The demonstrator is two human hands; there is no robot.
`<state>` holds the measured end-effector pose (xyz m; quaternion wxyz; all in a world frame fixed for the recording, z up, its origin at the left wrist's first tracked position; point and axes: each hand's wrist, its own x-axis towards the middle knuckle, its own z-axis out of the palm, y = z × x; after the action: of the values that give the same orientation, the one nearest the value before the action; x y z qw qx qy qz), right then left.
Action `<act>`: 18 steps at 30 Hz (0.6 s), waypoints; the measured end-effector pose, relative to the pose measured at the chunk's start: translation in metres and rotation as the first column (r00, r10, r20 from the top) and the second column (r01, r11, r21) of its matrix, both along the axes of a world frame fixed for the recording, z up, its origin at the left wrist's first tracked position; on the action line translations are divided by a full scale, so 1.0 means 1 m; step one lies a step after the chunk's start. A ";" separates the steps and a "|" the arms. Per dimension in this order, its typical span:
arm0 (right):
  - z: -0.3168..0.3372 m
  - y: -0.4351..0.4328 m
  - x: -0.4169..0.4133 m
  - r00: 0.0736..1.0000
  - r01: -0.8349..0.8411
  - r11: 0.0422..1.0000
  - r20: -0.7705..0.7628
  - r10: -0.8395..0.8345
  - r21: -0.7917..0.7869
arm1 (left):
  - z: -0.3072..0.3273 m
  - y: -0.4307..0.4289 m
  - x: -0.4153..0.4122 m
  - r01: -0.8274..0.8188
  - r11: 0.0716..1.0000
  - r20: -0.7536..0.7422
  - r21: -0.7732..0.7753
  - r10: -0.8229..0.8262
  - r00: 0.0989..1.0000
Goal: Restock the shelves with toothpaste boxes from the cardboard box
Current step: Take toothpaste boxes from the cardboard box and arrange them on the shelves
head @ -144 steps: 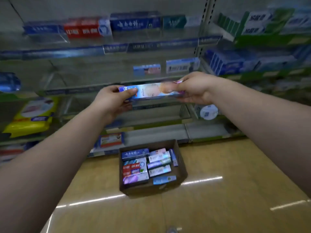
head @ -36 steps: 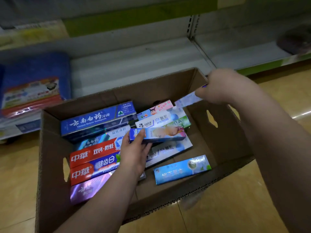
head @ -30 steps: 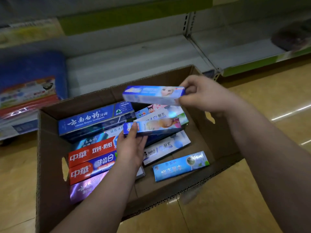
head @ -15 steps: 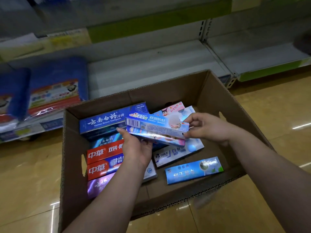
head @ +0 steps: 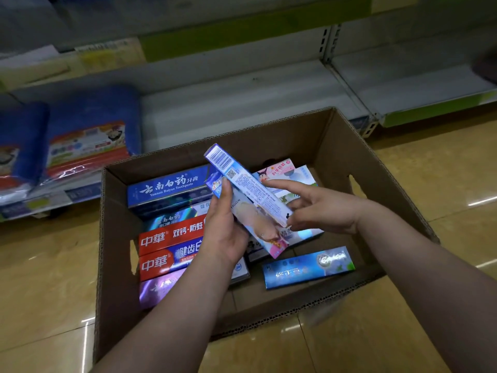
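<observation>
An open cardboard box [head: 390,192] stands on the floor with several toothpaste boxes lying inside. Over it my left hand [head: 223,232] grips two slim toothpaste boxes stacked together and tilted on a diagonal: a blue-and-white one [head: 250,189] on top, barcode end up, and a cartoon-printed one [head: 259,227] underneath. My right hand [head: 320,208] pinches the lower end of the top box between thumb and a curled finger, with the index finger stretched out along it.
In the carton lie a blue Yunnan Baiyao box [head: 166,188], two red boxes [head: 166,235], a purple one [head: 158,289] and a blue one [head: 309,266]. Behind is the grey bottom shelf [head: 242,103], with blue packs [head: 88,130] at its left. Tan tiled floor surrounds the carton.
My right hand lifted a second box from the carton and laid it on the one in my left hand. Since half a second ago the pair has turned from level to diagonal.
</observation>
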<state>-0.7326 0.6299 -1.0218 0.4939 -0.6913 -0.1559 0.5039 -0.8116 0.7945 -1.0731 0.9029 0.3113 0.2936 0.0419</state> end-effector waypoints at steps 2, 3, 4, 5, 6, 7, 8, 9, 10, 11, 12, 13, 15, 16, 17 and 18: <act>0.000 0.005 -0.004 0.999 0.045 0.999 0.019 -0.045 0.007 | 0.004 -0.002 0.000 -0.022 1.000 -0.005 0.005 0.022 1.000; 0.000 0.009 -0.006 0.996 0.077 0.997 0.035 -0.078 0.014 | 0.007 -0.003 -0.001 -0.021 1.000 -0.004 0.015 0.021 1.000; -0.001 0.012 -0.008 0.992 0.110 0.994 0.058 -0.111 0.021 | 0.009 -0.004 -0.001 -0.017 0.999 -0.003 0.030 0.018 1.000; -0.001 0.014 -0.010 0.986 0.141 0.989 0.081 -0.144 0.033 | 0.010 -0.006 -0.002 -0.012 0.999 -0.004 0.047 0.012 1.000; -0.001 0.015 -0.011 0.980 0.170 0.985 0.101 -0.173 0.041 | 0.011 -0.007 -0.002 -0.003 0.998 -0.008 0.065 0.004 1.000; -0.001 0.017 -0.012 0.974 0.187 0.982 0.126 -0.190 0.037 | 0.012 -0.007 -0.003 0.009 0.997 -0.009 0.078 -0.008 1.000; -0.002 0.018 -0.013 0.967 0.194 0.981 0.163 -0.195 0.021 | 0.012 -0.008 -0.004 0.022 0.996 -0.008 0.089 -0.021 1.000; -0.003 0.020 -0.014 0.960 0.198 0.980 0.202 -0.194 0.002 | 0.014 -0.008 -0.005 0.030 0.995 -0.008 0.096 -0.029 1.000; -0.004 0.021 -0.014 0.955 0.201 0.980 0.224 -0.194 -0.007 | 0.015 -0.008 -0.005 0.031 0.994 -0.007 0.100 -0.031 1.000; -0.004 0.021 -0.015 0.955 0.204 0.979 0.220 -0.199 0.001 | 0.017 -0.008 -0.006 0.026 0.994 -0.008 0.103 -0.025 1.000; -0.005 0.022 -0.015 0.961 0.207 0.978 0.182 -0.207 0.019 | 0.017 -0.007 -0.006 0.013 0.994 -0.012 0.106 -0.011 1.000; -0.005 0.022 -0.016 0.969 0.218 0.975 0.110 -0.221 0.042 | 0.018 -0.006 -0.007 -0.008 0.994 -0.021 0.106 0.010 1.000; -0.005 0.023 -0.016 0.959 0.281 0.957 -0.054 -0.277 0.069 | 0.017 -0.003 -0.008 -0.052 0.993 -0.034 0.102 0.056 0.998; -0.004 0.023 -0.016 0.943 0.319 0.945 -0.122 -0.309 0.070 | 0.016 0.000 -0.008 -0.075 0.992 -0.034 0.101 0.079 0.996; -0.004 0.023 -0.015 0.927 0.348 0.935 -0.177 -0.332 0.071 | 0.016 0.002 -0.008 -0.098 0.990 -0.035 0.102 0.102 0.994; -0.004 0.022 -0.015 0.915 0.361 0.929 -0.221 -0.338 0.076 | 0.015 0.004 -0.007 -0.118 0.988 -0.037 0.101 0.122 0.992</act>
<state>-0.7474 0.6517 -1.0254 0.6286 -0.6228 -0.0071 0.4657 -0.8190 0.7985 -1.0580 0.8757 0.3380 0.3287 0.1040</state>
